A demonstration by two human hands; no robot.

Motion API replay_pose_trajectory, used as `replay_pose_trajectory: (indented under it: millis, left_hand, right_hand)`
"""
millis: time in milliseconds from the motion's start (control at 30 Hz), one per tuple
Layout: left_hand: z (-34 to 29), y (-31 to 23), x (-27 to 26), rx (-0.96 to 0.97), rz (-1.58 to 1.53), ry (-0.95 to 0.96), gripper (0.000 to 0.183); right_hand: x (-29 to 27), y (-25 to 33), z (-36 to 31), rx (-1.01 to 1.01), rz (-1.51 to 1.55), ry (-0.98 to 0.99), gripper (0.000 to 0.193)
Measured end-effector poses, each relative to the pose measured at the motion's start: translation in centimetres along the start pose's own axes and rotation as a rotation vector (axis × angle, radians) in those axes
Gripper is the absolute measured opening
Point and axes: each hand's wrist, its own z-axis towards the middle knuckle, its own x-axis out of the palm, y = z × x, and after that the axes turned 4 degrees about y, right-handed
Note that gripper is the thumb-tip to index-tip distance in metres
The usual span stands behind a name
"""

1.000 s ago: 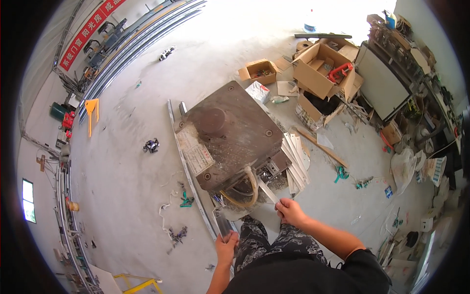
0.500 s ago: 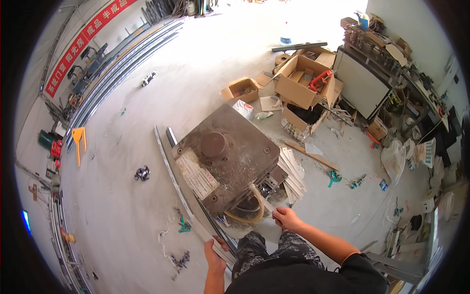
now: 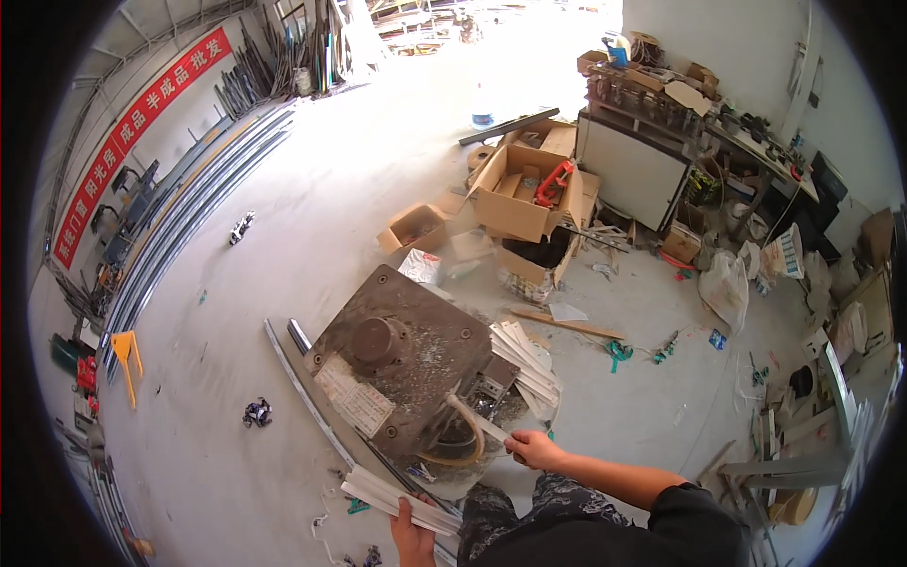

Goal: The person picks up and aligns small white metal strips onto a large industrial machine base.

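Note:
My left hand [image 3: 413, 539] is closed round a small bundle of white strips [image 3: 378, 491] at the bottom, low beside my leg. Between the fingers of my right hand [image 3: 534, 449] is the end of a single pale strip [image 3: 493, 433], which reaches to the near right side of a brown metal machine [image 3: 425, 317]. A round knob-like boss [image 3: 376, 338] and a worn label [image 3: 355, 397] show on the machine's top. Past its right corner lies a stack of more white strips [image 3: 525, 364]. A yellowish hose [image 3: 482, 439] curves down from the machine near my right hand.
Long metal profiles [image 3: 307, 397] lie along the machine's left side. Beyond it stand a small carton [image 3: 414, 229] and a larger open carton [image 3: 520, 203] with a red tool. A wooden slat [image 3: 567, 324] and green scraps [image 3: 619, 354] lie on the floor to the right.
The whole view has shifted, with the machine now lower and further left. My left hand has moved lower, and its bundle of strips shows more fully. My right hand still grips its strip.

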Motion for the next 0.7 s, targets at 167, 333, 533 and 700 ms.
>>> replay_pose_trajectory:
  millis: [167, 333, 533, 700]
  left_hand:
    - [-1.6, 3.0, 0.4, -0.034, -0.025, 0.030, 0.024]
    - [-4.8, 6.1, 1.9, -0.040, -0.079, 0.060, 0.029]
    - [-7.3, 9.1, 6.1, -0.146, -0.090, 0.143, 0.032]
    - [-9.4, 10.5, 8.1, -0.141, -0.069, 0.125, 0.024]
  right_hand:
    - [-0.2, -0.2, 0.1, -0.022, -0.055, -0.006, 0.029]
    - [-0.1, -0.2, 0.0, -0.033, -0.043, 0.064, 0.022]
    - [-1.3, -0.5, -0.3, -0.014, 0.030, 0.143, 0.019]
    - [-1.1, -1.2, -0.7, -0.179, -0.031, 0.092, 0.020]
